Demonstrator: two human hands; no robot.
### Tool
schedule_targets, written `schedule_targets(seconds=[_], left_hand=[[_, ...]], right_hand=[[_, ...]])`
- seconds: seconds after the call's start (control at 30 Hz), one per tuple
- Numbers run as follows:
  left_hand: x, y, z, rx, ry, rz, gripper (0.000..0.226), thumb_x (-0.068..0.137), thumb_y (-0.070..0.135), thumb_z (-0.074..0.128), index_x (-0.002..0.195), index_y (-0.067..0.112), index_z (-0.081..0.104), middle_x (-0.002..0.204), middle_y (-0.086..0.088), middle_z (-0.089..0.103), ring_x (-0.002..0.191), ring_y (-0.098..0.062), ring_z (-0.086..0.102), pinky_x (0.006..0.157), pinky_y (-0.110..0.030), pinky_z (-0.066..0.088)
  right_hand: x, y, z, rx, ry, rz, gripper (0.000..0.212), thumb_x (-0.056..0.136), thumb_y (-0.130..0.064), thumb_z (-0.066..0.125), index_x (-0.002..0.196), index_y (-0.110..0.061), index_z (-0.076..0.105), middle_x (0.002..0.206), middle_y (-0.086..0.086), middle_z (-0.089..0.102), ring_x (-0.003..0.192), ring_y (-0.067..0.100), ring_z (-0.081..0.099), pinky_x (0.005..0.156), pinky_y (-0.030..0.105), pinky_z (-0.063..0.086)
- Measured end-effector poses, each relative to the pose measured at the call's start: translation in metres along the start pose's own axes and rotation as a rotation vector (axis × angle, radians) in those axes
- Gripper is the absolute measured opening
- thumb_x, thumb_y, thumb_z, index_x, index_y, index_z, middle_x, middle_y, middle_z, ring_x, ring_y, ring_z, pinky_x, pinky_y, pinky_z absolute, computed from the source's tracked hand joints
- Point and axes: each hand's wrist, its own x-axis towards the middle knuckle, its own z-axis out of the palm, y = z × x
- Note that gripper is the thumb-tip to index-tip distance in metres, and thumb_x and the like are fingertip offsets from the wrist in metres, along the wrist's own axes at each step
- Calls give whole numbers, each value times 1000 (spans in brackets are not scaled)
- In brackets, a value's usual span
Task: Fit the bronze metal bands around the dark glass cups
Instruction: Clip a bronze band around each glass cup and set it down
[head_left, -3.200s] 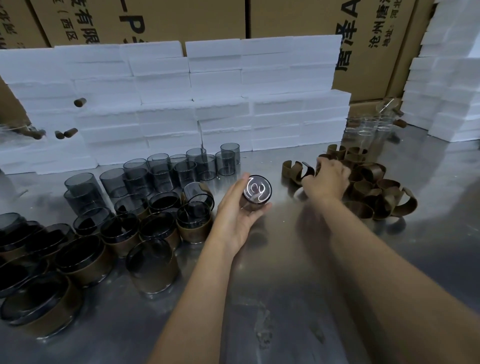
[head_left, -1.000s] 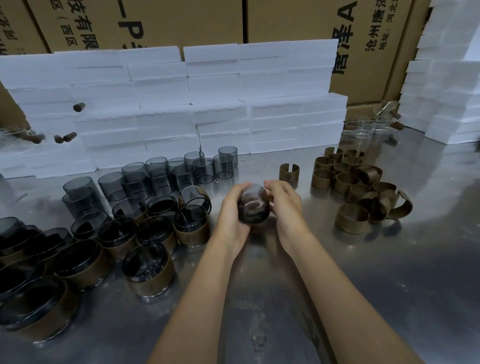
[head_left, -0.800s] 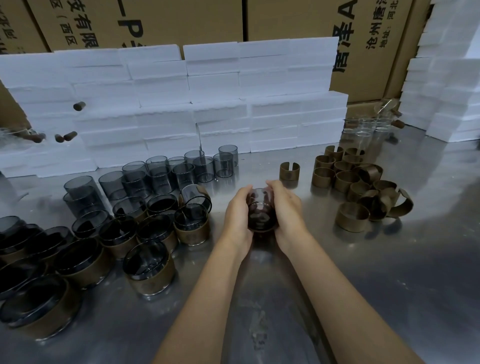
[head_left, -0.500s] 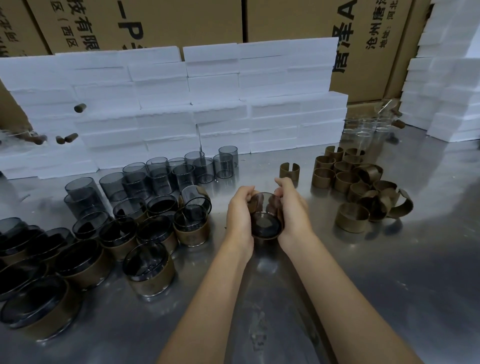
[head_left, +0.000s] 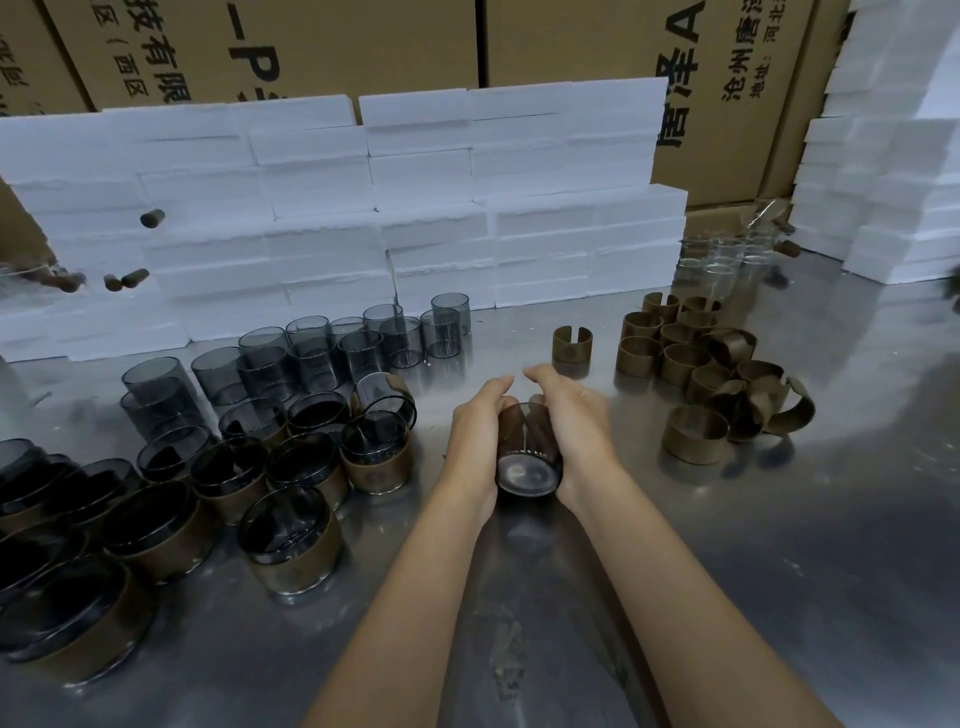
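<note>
Both hands hold one dark glass cup (head_left: 529, 466) tilted on its side at the table's middle, one end facing me. My left hand (head_left: 475, 441) grips its left side and my right hand (head_left: 576, 426) grips its right side, fingers curled over the top. A bronze band seems to wrap the cup under my fingers, mostly hidden. Loose bronze bands (head_left: 696, 364) lie in a pile to the right, one single band (head_left: 571, 349) apart. Bare dark cups (head_left: 322, 353) stand behind at left; banded cups (head_left: 291, 535) crowd the near left.
The steel table (head_left: 779, 545) is backed by a wall of white foam blocks (head_left: 415, 208) and cardboard boxes (head_left: 571, 41). Clear glasses (head_left: 722, 260) stand at the back right beside another foam stack (head_left: 893, 182).
My right hand left the band pile and joined the left on the cup. Together they turned the cup over and drew it lower and nearer to me.
</note>
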Motion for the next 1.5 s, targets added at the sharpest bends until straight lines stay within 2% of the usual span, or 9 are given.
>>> schedule_targets(seconds=[0.2,0.37,0.57,0.7,0.83,1.0,1.17,1.3,1.5], left_hand=[[1,-1,0,6,24,38,62,97,36,59,38,23,45,47,6,39,43,-12,45,51,-27,36],[2,5,1,10,26,98,63,96,42,62,39,22,45,45,7,39,43,-12,41,53,-28,34],[3,11,-2,60,193,390,65,100,47,60,43,21,41,47,2,42,47,-14,43,54,-25,36],[9,11,-17,231,210,503,63,102,44,58,47,22,38,49,2,36,51,-14,36,55,-31,30],[5,13,-18,386,35,439,36,96,42,68,73,14,70,75,-2,66,73,-11,59,76,-35,48],[-7,22,-23,632,-87,432,28,88,45,76,87,20,63,79,9,66,79,-9,63,70,-23,48],[-13,60,-43,606,176,560,29,81,28,86,69,20,60,68,5,61,66,-12,54,61,-26,42],[-9,111,-96,616,466,585,38,75,34,89,58,22,57,67,10,62,60,-4,54,55,-18,40],[9,149,-213,896,682,346,62,80,30,87,50,13,36,44,-1,36,51,-21,36,55,-28,33]], right_hand=[[2,-1,-2,-64,-55,-51,41,88,-28,72,60,-23,43,56,-3,35,53,16,35,55,31,34],[6,-5,-4,-36,-55,-12,46,93,-40,66,52,-22,55,56,-1,53,52,16,52,60,30,47],[1,-3,-9,-11,-389,226,58,103,-56,41,97,-9,74,90,17,75,81,28,74,83,48,60],[-4,-3,-5,-131,-408,191,53,104,-51,42,103,-4,67,77,16,70,65,27,70,52,33,56],[3,-4,-7,-126,-298,104,61,106,-52,39,118,1,67,108,28,73,90,35,69,85,51,55],[3,0,-5,-86,-308,88,62,105,-60,36,99,-12,74,102,15,78,101,29,74,94,48,55],[8,3,1,-188,-204,79,52,107,-53,36,118,-7,58,107,16,67,83,29,70,71,39,60],[10,4,-4,-120,-179,106,50,108,-48,39,108,-2,60,92,19,68,76,29,70,69,34,60],[12,8,-3,-135,-185,81,49,109,-45,38,101,-3,64,83,18,70,75,27,71,63,29,57]])
